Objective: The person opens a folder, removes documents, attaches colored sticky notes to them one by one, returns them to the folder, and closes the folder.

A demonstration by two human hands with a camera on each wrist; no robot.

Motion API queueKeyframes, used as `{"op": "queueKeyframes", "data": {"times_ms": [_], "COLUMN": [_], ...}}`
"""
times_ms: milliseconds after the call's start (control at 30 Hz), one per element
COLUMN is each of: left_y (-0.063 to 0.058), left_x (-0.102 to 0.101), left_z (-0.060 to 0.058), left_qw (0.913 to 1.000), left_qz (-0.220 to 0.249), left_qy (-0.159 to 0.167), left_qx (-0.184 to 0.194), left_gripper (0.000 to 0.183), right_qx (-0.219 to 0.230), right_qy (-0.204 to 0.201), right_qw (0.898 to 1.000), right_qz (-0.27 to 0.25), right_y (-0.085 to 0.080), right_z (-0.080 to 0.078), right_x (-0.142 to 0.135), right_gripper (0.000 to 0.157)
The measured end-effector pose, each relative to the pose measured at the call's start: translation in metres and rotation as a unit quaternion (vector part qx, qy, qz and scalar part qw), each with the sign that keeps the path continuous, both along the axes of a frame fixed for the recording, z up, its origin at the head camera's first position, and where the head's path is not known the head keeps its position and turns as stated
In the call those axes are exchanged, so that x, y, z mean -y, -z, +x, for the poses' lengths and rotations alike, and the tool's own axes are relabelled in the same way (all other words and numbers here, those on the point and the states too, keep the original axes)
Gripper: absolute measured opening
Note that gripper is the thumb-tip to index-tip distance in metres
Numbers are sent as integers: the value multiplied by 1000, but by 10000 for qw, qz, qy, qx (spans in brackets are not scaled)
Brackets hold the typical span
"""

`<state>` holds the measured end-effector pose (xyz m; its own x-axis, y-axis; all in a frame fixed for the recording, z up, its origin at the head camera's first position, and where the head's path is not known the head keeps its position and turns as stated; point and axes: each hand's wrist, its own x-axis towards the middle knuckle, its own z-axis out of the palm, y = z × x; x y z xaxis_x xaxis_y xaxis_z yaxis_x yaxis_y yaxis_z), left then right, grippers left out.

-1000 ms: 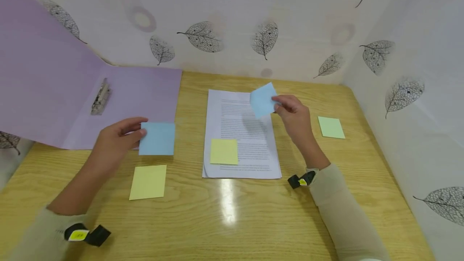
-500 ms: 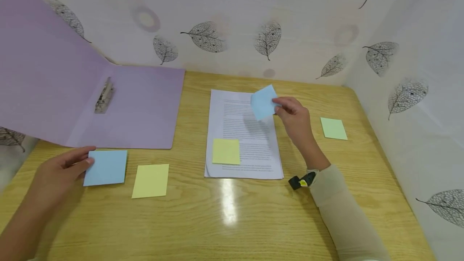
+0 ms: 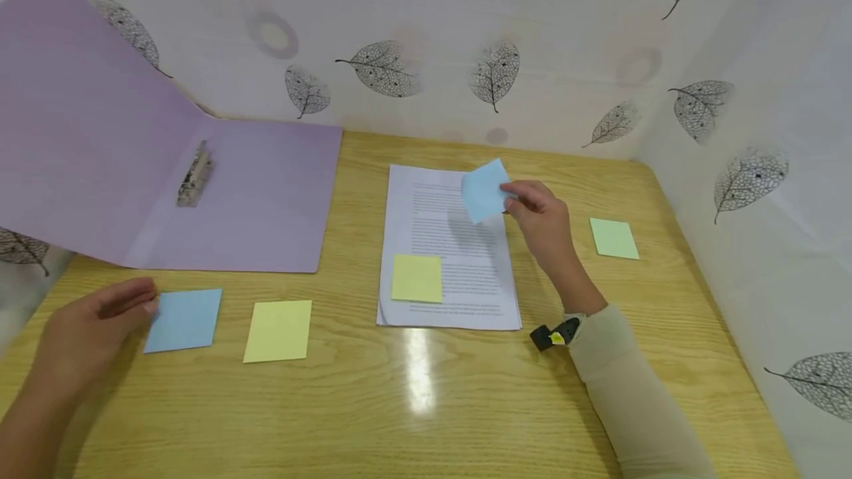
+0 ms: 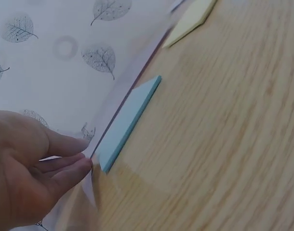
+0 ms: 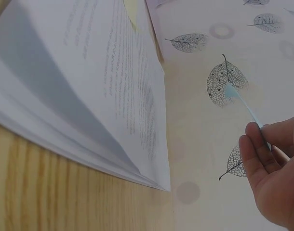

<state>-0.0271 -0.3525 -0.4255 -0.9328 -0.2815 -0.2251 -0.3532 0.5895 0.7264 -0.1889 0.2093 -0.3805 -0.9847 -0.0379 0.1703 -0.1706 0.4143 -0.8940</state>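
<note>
My left hand (image 3: 93, 331) is beside the left edge of a blue sticky-note pad (image 3: 184, 320), which lies on the table. In the left wrist view, the fingers and thumb stay extended just off the pad's near end. Between thumb and fingers, my right hand (image 3: 542, 224) pinches a single blue sticky note (image 3: 484, 191) by its right side. That note hovers over the upper right part of a stack of printed paper (image 3: 459, 242). A yellow sticky note (image 3: 416, 279) sits on the lower left of the top sheet.
Right of the blue pad lies a yellow sticky-note pad (image 3: 277, 331). An open purple folder (image 3: 266, 198) with a metal clip (image 3: 196, 176) spreads across the back left. A green pad (image 3: 614, 238) lies at the right. Leaf-patterned covering (image 3: 426, 21) bounds the table behind.
My left hand has carried the blue pad left and down, set it on the table left of the yellow pad, and let go. My right hand still holds its note over the papers.
</note>
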Motion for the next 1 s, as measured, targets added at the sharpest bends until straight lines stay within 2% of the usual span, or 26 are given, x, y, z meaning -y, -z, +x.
{"op": "queueKeyframes", "data": {"times_ms": [100,167,267,367,467,533,600,700,833,1000], "left_y": [-6,-11,-23,-37,-48,-51,-51,-47,-42,-39], "left_x": [-4,-15,-51,-106,-164,-202,-237,-278,-309,-324], "left_z": [-3,-10,-31,-57,-86,-105,-122,-142,-157,-162], "left_qw": [9997,9991,9942,9824,9642,9470,9272,9084,8931,8604], "left_qz": [-123,19,375,853,1561,2033,2516,2940,3473,4283], "left_qy": [23,117,446,981,1568,1966,2336,2620,2550,2555], "left_qx": [-198,-415,-908,-1340,-1463,-1525,-1495,-1406,-1295,-1044], "left_gripper": [60,56,48,44,41,37,34,31,29,34], "right_qx": [-48,-75,-89,-89,-97,-144,-178,-196,-280,-443], "right_qy": [-32,-58,-78,-113,-191,-284,-328,-465,-666,-919], "right_qw": [10000,9999,9999,9999,9998,9995,9993,9987,9973,9946], "right_qz": [-25,-36,-32,6,-3,5,7,-53,-103,-165], "right_y": [-1,-1,-1,1,4,5,5,4,0,-4], "right_z": [0,1,2,4,6,9,11,17,26,34], "right_x": [0,0,1,3,9,15,20,29,37,40], "right_gripper": [25,25,25,24,23,23,23,25,25,29]}}
